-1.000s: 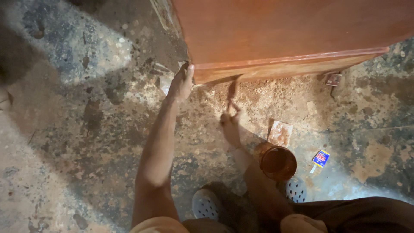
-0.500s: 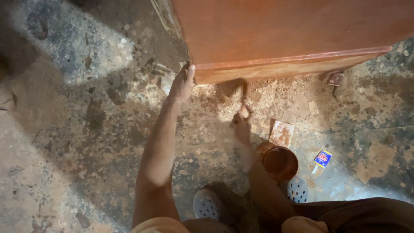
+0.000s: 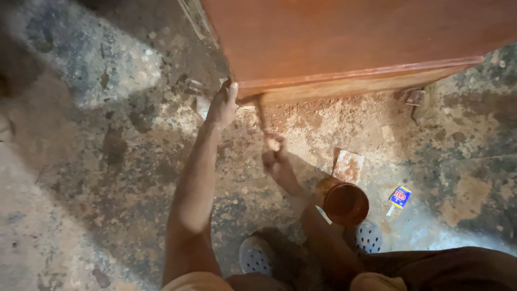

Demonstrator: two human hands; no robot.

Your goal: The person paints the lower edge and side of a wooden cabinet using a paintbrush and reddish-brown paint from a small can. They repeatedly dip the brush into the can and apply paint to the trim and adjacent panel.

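My left hand (image 3: 222, 105) grips the lower left corner of a large reddish-brown wooden panel (image 3: 350, 43) that stands on the stained floor. My right hand (image 3: 276, 161) is shut on a thin brush (image 3: 263, 116), whose far end reaches up to the panel's bottom edge just right of my left hand. A round tin of brown stain (image 3: 345, 202) stands on the floor beside my right forearm.
A small stained square of sandpaper or board (image 3: 348, 166) lies behind the tin. A small blue packet (image 3: 399, 197) lies to the right. A little block (image 3: 415, 97) sits under the panel's right end. My grey perforated clogs (image 3: 257, 255) are at the bottom.
My right hand has shifted left along the panel's bottom edge with the brush, towards my left hand. My left hand has stayed on the corner.
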